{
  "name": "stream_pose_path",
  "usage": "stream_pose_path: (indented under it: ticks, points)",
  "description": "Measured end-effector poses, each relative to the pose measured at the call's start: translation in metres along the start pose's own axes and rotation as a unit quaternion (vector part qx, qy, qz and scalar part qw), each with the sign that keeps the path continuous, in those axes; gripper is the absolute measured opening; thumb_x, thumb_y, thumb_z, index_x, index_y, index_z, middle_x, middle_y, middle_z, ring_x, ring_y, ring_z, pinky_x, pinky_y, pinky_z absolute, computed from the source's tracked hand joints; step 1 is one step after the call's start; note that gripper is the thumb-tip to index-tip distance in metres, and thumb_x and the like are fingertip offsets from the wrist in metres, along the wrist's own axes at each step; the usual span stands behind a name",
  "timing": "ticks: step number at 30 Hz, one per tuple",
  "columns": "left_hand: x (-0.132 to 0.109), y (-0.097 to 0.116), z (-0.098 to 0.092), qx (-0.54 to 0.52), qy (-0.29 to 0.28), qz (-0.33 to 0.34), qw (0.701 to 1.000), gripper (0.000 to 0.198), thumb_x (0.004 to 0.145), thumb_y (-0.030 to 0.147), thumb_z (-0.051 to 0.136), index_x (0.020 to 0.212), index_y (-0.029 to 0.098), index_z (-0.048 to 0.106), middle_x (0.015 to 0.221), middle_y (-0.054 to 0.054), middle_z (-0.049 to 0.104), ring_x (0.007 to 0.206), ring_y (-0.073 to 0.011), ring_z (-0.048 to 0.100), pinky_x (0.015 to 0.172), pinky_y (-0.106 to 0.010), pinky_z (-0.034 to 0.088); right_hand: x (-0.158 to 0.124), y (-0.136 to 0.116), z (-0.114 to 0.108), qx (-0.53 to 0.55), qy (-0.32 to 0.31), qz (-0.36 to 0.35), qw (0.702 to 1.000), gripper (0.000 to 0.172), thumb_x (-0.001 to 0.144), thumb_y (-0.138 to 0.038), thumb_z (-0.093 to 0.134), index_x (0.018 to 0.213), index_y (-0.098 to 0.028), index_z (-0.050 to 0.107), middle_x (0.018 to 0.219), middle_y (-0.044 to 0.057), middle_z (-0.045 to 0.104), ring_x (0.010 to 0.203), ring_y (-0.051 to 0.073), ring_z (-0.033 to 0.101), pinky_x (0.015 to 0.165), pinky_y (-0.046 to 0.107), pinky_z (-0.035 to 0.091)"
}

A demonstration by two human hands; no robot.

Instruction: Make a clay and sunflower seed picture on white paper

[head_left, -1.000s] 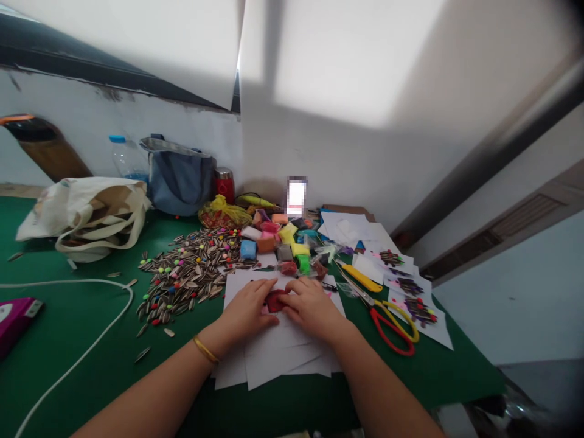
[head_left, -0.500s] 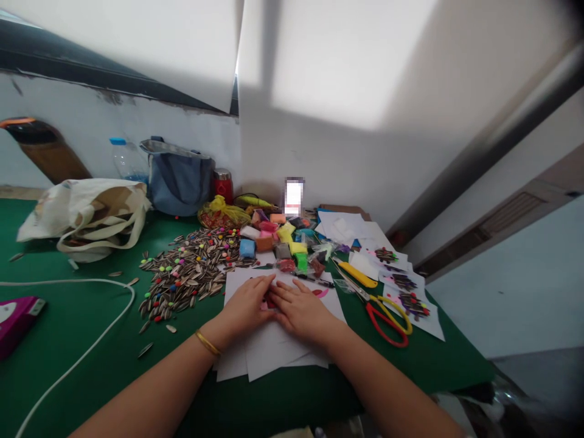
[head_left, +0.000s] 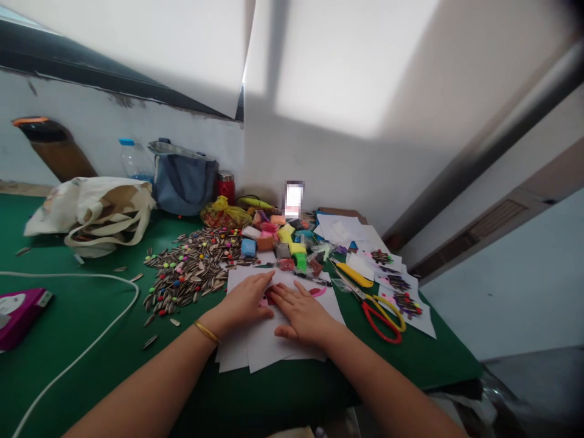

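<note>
White paper sheets (head_left: 269, 350) lie stacked on the green tabletop in front of me. My right hand (head_left: 305, 313) rests palm down over the top sheet, fingers stretched out and thumb spread. Beside it on the left, my left hand (head_left: 246, 301) has its fingers extended and its thumb apart, and it wears a gold bangle at the wrist. Between and partly beneath the hands shows some pink and dark red material, mostly hidden. A curved pink-red strip (head_left: 318, 292) shows on the paper beyond my right fingers. A black pen (head_left: 319, 280) lies at the sheet's far edge.
Sunflower seeds (head_left: 191, 267) mixed with coloured balls are heaped on the left. Coloured clay blocks (head_left: 265, 243) lie behind the paper. Scissors (head_left: 385, 319) and a yellow cutter (head_left: 354, 275) are on the right, near seed-decorated papers (head_left: 427, 325). A white cable (head_left: 107, 330) curves at left.
My right thumb has spread away from my left hand, and a gap has opened between the hands. The whole view has shifted slightly.
</note>
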State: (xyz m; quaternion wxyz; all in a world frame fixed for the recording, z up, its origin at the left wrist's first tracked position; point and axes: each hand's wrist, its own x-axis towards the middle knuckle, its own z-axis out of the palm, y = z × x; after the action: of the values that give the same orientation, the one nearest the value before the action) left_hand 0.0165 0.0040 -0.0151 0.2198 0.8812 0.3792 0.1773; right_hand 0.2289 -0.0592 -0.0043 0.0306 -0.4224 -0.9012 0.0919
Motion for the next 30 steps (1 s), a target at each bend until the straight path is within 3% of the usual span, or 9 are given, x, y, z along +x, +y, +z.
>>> stream_pose_path:
  ticks: [5, 11, 20, 26, 30]
  points:
    - [-0.001, -0.002, 0.001, -0.002, 0.005, 0.006, 1.000, 0.091, 0.068, 0.030, 0.073, 0.149, 0.019, 0.032, 0.145, -0.015, 0.049, 0.133, -0.0297, 0.047, 0.110, -0.044, 0.038, 0.004, 0.000, 0.005, 0.007, 0.004, 0.014, 1.000, 0.086, 0.091, -0.073, 0.032, 0.155, -0.016, 0.019, 0.160, 0.011, 0.021, 0.149, 0.026, 0.015, 0.120, 0.054, -0.001]
    - [-0.001, 0.000, 0.001, 0.000, 0.002, 0.001, 1.000, 0.092, 0.068, 0.030, 0.073, 0.149, 0.017, 0.031, 0.144, -0.016, 0.049, 0.132, -0.0303, 0.048, 0.109, -0.044, 0.040, 0.007, -0.002, 0.001, -0.023, 0.025, 0.005, 0.999, 0.077, 0.092, -0.071, 0.034, 0.151, -0.022, 0.031, 0.156, 0.010, 0.033, 0.146, 0.027, 0.025, 0.118, 0.056, -0.007]
    - [-0.002, 0.003, -0.001, -0.009, 0.008, 0.002, 1.000, 0.082, 0.069, 0.017, 0.064, 0.147, 0.014, 0.035, 0.144, -0.016, 0.050, 0.132, -0.0290, 0.048, 0.110, -0.042, 0.039, 0.016, -0.008, -0.001, -0.020, 0.050, 0.025, 0.998, 0.070, 0.091, -0.068, 0.042, 0.145, -0.023, 0.042, 0.150, 0.012, 0.044, 0.138, 0.029, 0.036, 0.117, 0.059, 0.001]
    - [0.000, 0.004, -0.003, -0.027, 0.002, -0.001, 1.000, 0.085, 0.068, 0.026, 0.075, 0.144, 0.014, 0.039, 0.147, -0.017, 0.047, 0.134, -0.0309, 0.046, 0.113, -0.043, 0.036, 0.011, 0.011, -0.004, 0.016, 0.080, 0.067, 0.994, 0.055, 0.100, -0.046, 0.038, 0.149, -0.020, 0.037, 0.153, 0.010, 0.040, 0.141, 0.023, 0.034, 0.120, 0.052, 0.007]
    - [0.001, 0.004, -0.001, -0.016, 0.009, -0.012, 1.000, 0.076, 0.074, 0.027, 0.072, 0.143, 0.013, 0.042, 0.147, -0.018, 0.047, 0.134, -0.0301, 0.046, 0.113, -0.043, 0.035, 0.000, 0.021, 0.000, 0.000, 0.042, 0.067, 0.997, 0.053, 0.100, -0.039, 0.036, 0.149, -0.021, 0.036, 0.154, 0.007, 0.038, 0.146, 0.022, 0.026, 0.120, 0.052, 0.002]
